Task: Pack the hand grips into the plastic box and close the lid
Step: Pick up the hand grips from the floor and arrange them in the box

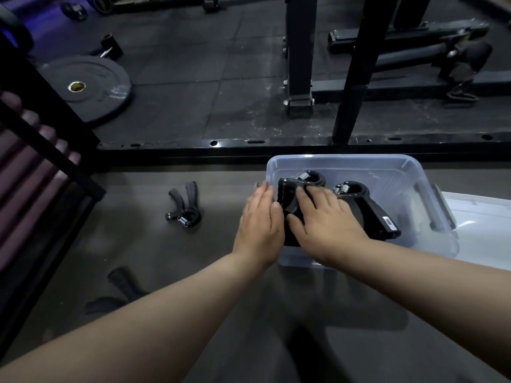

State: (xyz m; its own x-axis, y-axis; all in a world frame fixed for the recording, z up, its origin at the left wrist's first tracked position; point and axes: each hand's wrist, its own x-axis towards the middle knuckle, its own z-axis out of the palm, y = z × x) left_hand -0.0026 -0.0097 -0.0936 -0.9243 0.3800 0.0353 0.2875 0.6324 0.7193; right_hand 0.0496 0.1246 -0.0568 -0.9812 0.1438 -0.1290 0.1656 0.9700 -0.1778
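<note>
A clear plastic box stands open on the floor at centre right. Inside it lie two black hand grips with metal springs: one at the left and one at the right. Both my hands rest on the left grip: my left hand at the box's left wall with its thumb on the grip, my right hand flat over it. A third hand grip lies on the floor to the left. A fourth hand grip lies nearer me, partly hidden by my left forearm. The white lid lies right of the box.
A black steel rack frame runs across the floor just behind the box, with uprights beyond it. A weight plate lies at the far left. A slanted black bar and a bench stand at the left edge.
</note>
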